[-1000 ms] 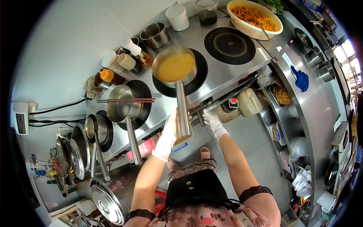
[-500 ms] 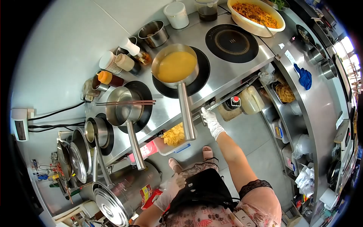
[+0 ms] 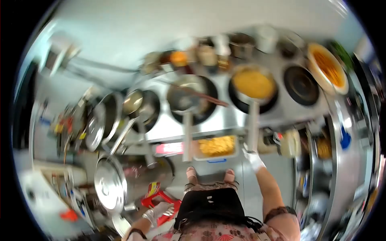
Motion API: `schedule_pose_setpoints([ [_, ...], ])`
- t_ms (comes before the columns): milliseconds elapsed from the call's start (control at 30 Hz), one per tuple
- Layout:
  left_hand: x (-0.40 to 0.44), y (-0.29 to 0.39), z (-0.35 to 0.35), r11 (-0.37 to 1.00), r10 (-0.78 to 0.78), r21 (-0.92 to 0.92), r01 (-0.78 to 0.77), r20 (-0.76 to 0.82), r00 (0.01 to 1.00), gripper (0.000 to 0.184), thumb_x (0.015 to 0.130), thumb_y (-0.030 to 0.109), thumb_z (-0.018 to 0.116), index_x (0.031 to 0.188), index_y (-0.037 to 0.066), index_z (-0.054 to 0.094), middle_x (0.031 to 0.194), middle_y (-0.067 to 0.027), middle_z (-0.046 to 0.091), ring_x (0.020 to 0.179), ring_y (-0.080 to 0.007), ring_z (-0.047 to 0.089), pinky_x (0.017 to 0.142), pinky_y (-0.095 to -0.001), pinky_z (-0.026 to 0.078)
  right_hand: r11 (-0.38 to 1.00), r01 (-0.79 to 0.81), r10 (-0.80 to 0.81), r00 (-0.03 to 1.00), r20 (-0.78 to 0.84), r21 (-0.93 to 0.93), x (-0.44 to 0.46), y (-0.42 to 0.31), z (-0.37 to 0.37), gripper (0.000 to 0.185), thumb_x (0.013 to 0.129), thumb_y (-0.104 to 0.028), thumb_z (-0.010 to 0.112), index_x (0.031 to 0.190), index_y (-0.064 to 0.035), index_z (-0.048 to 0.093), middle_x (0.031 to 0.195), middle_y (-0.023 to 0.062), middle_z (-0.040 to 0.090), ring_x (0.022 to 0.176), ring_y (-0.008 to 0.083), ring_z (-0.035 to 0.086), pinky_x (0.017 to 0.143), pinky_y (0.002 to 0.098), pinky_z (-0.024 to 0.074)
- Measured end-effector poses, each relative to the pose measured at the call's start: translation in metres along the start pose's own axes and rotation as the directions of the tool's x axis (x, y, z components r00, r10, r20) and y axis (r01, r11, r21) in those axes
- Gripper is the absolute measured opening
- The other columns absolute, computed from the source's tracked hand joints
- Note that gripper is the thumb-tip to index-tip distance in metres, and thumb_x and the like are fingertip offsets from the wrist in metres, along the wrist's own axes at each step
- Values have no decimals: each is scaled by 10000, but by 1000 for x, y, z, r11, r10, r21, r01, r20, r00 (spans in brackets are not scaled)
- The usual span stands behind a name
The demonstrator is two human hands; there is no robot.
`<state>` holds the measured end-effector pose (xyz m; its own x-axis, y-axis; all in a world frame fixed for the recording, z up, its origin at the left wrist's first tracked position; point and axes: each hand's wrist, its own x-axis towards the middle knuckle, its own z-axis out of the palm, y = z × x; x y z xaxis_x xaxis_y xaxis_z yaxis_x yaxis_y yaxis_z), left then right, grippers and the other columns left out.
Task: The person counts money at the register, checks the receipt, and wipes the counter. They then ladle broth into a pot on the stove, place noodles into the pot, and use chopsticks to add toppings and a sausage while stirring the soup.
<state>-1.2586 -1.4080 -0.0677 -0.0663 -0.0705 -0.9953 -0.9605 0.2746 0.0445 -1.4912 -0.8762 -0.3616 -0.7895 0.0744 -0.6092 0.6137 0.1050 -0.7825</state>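
Note:
My right hand (image 3: 254,160), in a white glove, is at the free end of a saucepan handle (image 3: 253,124); blur hides whether its fingers grip it. That saucepan holds yellow-orange liquid (image 3: 253,83) and stands on a round black hob. My left hand (image 3: 161,210), also gloved, is low beside my black waist bag (image 3: 210,204), above a red object (image 3: 171,219); its fingers look loosely extended and hold nothing visible. A second saucepan (image 3: 185,98) has brown chopsticks (image 3: 207,97) lying across it. Below the counter is a clear tub of yellow food pieces (image 3: 217,146).
Bottles, including one with an orange cap (image 3: 179,59), line the wall. A large bowl of orange shredded food (image 3: 327,68) stands far right by a bare hob (image 3: 301,85). Small pots and a lidded steel pot (image 3: 109,184) are at left. A blue glove (image 3: 345,137) lies on the right counter.
The view has turned and shifted, and is now blurred. My right hand appears closer to the saucepan handle's end. My left hand has moved away from the bag, toward the red object.

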Motion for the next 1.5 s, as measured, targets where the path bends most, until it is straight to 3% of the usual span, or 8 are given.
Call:
schedule_pose_setpoints([
  [67,-37,6,-42,981,-192,43,187,216,957,333,940,327,577,883,7,650,812,-120,682,652,-209,671,545,-286,539,857,-376,351,927,136,353,-34,-23,20,530,890,-391,619,1277,-37,547,1152,71,619,1036,184,586,888,311,470],
  [200,-55,-10,-152,985,109,104,-135,222,969,309,941,303,557,900,15,660,771,-94,682,644,-155,657,437,-251,463,903,-403,429,852,301,-149,-98,-67,34,449,962,-384,517,1253,-43,543,1174,134,629,1071,271,600,928,449,468],
  [300,-157,23,-224,722,691,-94,-686,152,706,274,935,281,563,892,30,664,708,-67,670,608,-124,632,440,-231,439,901,-404,434,855,285,-159,-106,-80,68,455,945,-376,555,1227,-18,554,1106,141,656,1005,289,626,893,435,486],
  [433,-159,79,-334,558,572,-54,-828,-698,431,273,941,312,581,830,70,638,661,-2,630,548,-79,574,485,-210,428,949,-239,299,889,346,-205,-107,-94,115,407,936,-349,570,1165,-14,579,1027,134,676,906,276,647,807,399,513],
  [600,-23,154,-536,373,451,160,-914,-892,28,329,880,225,640,1083,-33,622,936,-123,686,895,-225,645,821,-323,494,804,-319,438,888,139,-501,-152,-157,193,304,913,-279,578,1001,3,648,855,109,688,719,200,637,656,318,506],
  [667,-35,180,-564,672,425,348,-653,-904,-44,435,852,277,668,1163,-20,602,1067,-184,661,1030,-309,625,921,-358,465,800,-266,398,906,144,-537,-156,-165,218,313,910,-290,578,985,4,654,860,105,689,712,186,630,650,310,499],
  [1067,42,253,-721,901,330,326,-286,-943,-35,635,849,412,598,1389,116,443,1293,-135,542,1223,-269,499,1100,-528,249,666,-90,383,893,236,-741,-202,-190,327,393,922,-348,579,1101,-5,653,958,89,696,845,180,629,757,310,499],
  [1500,27,320,-603,533,808,792,-297,-581,-100,798,745,555,690,1314,36,481,1231,-168,575,1227,-281,482,1088,-456,272,662,-12,221,959,179,-750,-173,-221,345,410,875,-375,571,997,0,681,933,191,689,908,321,652,827,379,488],
])
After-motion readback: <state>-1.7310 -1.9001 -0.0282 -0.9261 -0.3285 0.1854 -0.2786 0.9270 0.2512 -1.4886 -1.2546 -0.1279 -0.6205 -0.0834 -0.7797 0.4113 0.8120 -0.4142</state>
